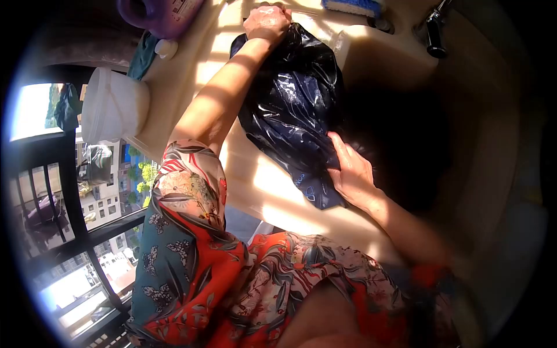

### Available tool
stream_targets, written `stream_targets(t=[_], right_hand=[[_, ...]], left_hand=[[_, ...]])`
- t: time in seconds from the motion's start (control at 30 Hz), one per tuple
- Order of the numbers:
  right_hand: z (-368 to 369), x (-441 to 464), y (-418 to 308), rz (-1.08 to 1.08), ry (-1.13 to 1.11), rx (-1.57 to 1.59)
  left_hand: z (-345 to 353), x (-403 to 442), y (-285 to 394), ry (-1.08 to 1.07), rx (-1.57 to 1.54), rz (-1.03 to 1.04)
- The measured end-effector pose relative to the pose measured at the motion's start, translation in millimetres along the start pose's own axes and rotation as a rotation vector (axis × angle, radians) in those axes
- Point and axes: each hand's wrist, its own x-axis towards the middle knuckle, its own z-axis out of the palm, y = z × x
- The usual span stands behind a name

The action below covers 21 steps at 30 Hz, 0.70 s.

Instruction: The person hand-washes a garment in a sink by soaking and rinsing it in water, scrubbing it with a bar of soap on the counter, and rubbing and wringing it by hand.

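Observation:
A shiny, wet-looking dark navy garment (pixel 293 95) lies crumpled along the pale counter (pixel 264 174) beside the basin. Small blue print and a logo show at its near end. At the far end, my left hand (pixel 268 24) is closed in a fist on the fabric, its knuckles wet. My right hand (pixel 353 174) grips the garment's edge on the basin side, near the print. Some of its fingers are hidden beneath or behind the fabric.
The sink basin (pixel 476 139) lies in deep shadow on the right, under a dark faucet (pixel 435 37). A blue brush (pixel 351 7) is at the back. On the left are a purple jug (pixel 165 17), a white bucket (pixel 113 104) and a window railing (pixel 81 232).

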Motion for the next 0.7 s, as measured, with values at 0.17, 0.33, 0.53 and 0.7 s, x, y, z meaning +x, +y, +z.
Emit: stream_targets(t=[0.17,0.33,0.53,0.7], right_hand=[[7,-2,13,-0.01,-0.035,0.003],[-6,6,13,0.122,-0.063,0.14],[-75,0,34,0.068,-0.068,0.432],[-110,27,37,0.069,-0.173,0.373]], left_hand=[[-71,-137,27,-0.004,-0.338,0.495],[-15,-11,-16,0.11,-0.053,-0.093],[-65,-35,-169,-0.154,-0.132,-0.266],[-138,-75,-96,-0.061,-0.126,0.316]])
